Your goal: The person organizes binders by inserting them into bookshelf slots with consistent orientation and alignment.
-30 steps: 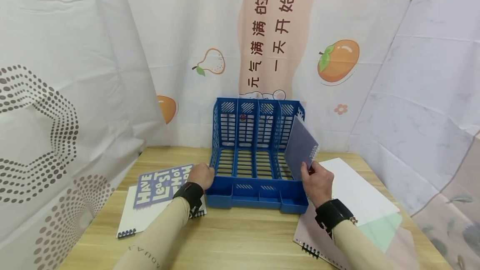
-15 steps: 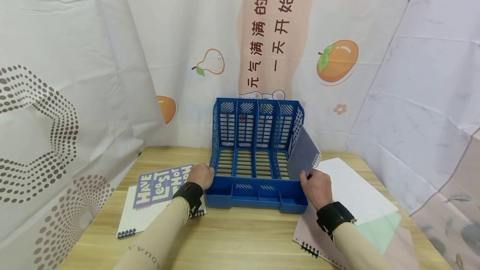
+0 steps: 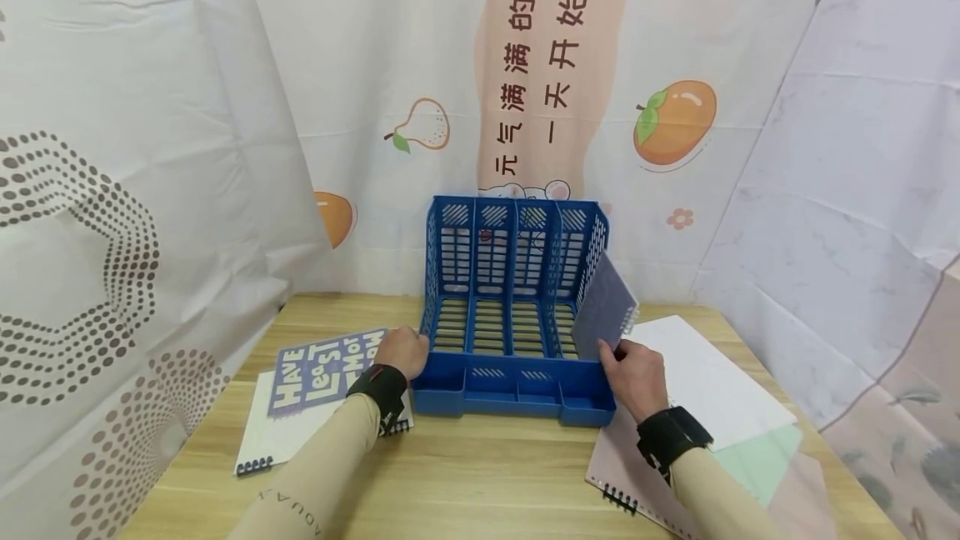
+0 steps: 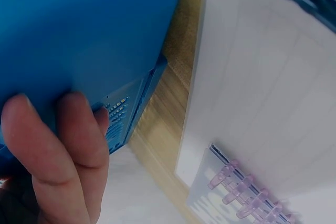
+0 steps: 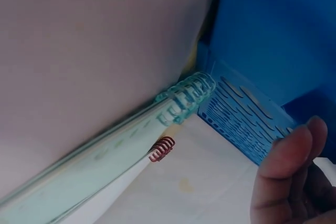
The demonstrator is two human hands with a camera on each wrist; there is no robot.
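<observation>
A blue file rack (image 3: pixel 491 386) with upright dividers and a row of front trays stands mid-table. My left hand (image 3: pixel 403 352) grips its left front side; two bent fingers (image 4: pixel 79 156) lie against the outer wall in the left wrist view. My right hand (image 3: pixel 636 375) is at the right front corner, pinching the lower front edge of a small purple spiral notebook (image 3: pixel 603 311). That notebook stands upright in the rightmost slot, its coil towards me. In the right wrist view, curled fingers (image 5: pixel 286 156) are close by the rack's side, and the purple notebook is hidden there.
Left of the rack, a purple lettered notebook (image 3: pixel 318 375) lies on a white spiral notebook (image 3: pixel 258 427). At right, a white notebook (image 3: pixel 723 377), a mint one (image 3: pixel 768 461) and a pink one (image 3: pixel 622 461) overlap under my forearm. A patterned curtain (image 3: pixel 360 40) hangs behind the table.
The purple notebook has come lower and to the right, against the rack's right side, with my right hand still at its edge. Lately it moves only slightly. My left hand stays put.
</observation>
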